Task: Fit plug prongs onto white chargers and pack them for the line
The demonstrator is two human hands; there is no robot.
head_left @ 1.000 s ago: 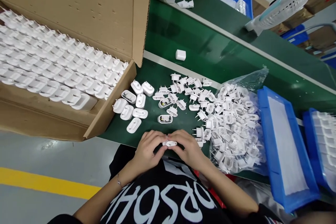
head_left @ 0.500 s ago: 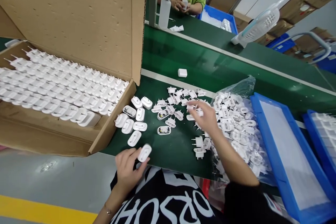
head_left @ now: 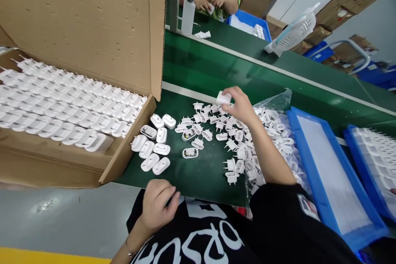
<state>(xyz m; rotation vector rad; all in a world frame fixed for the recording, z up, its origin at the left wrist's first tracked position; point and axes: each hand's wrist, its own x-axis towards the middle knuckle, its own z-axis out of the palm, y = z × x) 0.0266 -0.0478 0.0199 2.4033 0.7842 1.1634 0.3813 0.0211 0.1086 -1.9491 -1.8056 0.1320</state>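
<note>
Head cam, R hand point(head_left: 239, 105): clamped on white block point(head_left: 222, 98), approx 1 o'clock of L hand point(head_left: 157, 204).
L hand: fingers curled; can't tell if tips meet.
Plug cluster point(head_left: 161, 149): on green tbl point(head_left: 207, 177), 12 o'clock of L hand.

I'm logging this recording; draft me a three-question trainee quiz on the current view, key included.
1. Which of the wearer's hands holds the white housing?
2. True or false: the open cardboard box stands right of the lined blue tray.
3. Fill in: many of the pronged pieces lie heaped in a clear plastic ____.

Key: 1. The right hand. 2. False; it is on the left. 3. Bag.
</note>
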